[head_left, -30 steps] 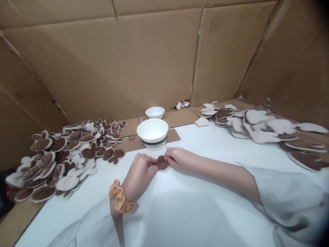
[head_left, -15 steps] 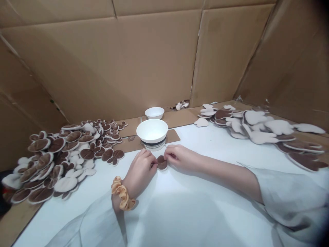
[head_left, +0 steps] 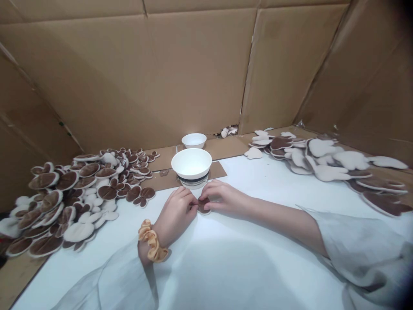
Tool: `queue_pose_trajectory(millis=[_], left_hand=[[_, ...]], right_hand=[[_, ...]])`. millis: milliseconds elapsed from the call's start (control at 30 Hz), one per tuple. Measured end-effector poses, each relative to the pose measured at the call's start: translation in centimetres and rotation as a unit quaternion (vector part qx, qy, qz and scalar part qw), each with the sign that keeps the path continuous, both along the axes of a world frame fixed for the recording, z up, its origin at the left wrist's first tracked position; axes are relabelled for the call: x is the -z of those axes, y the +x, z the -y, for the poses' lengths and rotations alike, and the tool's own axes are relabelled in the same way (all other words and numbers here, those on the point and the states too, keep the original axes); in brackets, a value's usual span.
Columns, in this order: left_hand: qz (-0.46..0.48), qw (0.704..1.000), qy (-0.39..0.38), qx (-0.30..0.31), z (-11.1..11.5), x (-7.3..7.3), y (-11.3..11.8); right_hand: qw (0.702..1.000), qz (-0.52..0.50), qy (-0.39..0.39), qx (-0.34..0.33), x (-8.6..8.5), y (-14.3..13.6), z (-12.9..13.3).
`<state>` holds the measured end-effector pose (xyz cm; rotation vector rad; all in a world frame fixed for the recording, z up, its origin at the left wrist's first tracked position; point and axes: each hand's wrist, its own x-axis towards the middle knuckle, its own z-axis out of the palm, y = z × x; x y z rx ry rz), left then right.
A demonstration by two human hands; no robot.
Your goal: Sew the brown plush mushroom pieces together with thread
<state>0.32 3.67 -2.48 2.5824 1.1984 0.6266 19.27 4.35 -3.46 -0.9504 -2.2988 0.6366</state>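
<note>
Between my hands, on the white tabletop [head_left: 258, 241], lies a small brown plush fabric piece [head_left: 204, 211] with a pale edge, partly covered by my fingers. My left hand [head_left: 177, 211], with an orange scrunchie [head_left: 152, 241] at the wrist, pinches its left side. My right hand [head_left: 226, 198] has thumb and fingers closed over its upper right part. Just beyond the hands, a white bowl [head_left: 191, 161] with a dark band below its rim stands on a cardboard strip. Whatever is under the fingertips stays hidden.
Another white bowl [head_left: 194, 140] sits behind the first. A large heap of brown and white plush pieces [head_left: 77, 193] fills the left side. More flat pieces [head_left: 322, 159] are piled at the right. Cardboard walls [head_left: 200, 73] enclose the back and sides.
My right hand has shifted slightly left, its fingers and thumb coming over the brown piece and covering more of it. My left hand keeps its pinch. The view has moved slightly.
</note>
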Motion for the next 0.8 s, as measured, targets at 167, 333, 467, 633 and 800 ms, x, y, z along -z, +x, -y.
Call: queue_pose_trajectory(millis=[167, 333, 467, 633, 800], left_hand=[[0.006, 1.0, -0.002, 0.0, 0.0, 0.0, 0.0], [0.018, 1.0, 0.005, 0.006, -0.1, 0.2, -0.1], [0.019, 1.0, 0.011, 0.007, 0.0, 0.2, -0.1], [0.017, 1.0, 0.007, 0.004, 0.1, 0.1, 0.0], [0.017, 1.0, 0.011, 0.006, 0.0, 0.1, -0.1]], right_hand=[[0.999, 0.019, 0.024, -0.018, -0.1, 0.5, -0.3], [0.998, 0.034, 0.05, -0.016, -0.9, 0.1, 0.4], [0.998, 0.049, 0.043, 0.001, -0.9, -0.2, 0.5], [0.997, 0.065, 0.042, 0.006, -0.8, -0.3, 0.3], [0.998, 0.056, 0.023, -0.005, -0.7, -0.1, -0.1]])
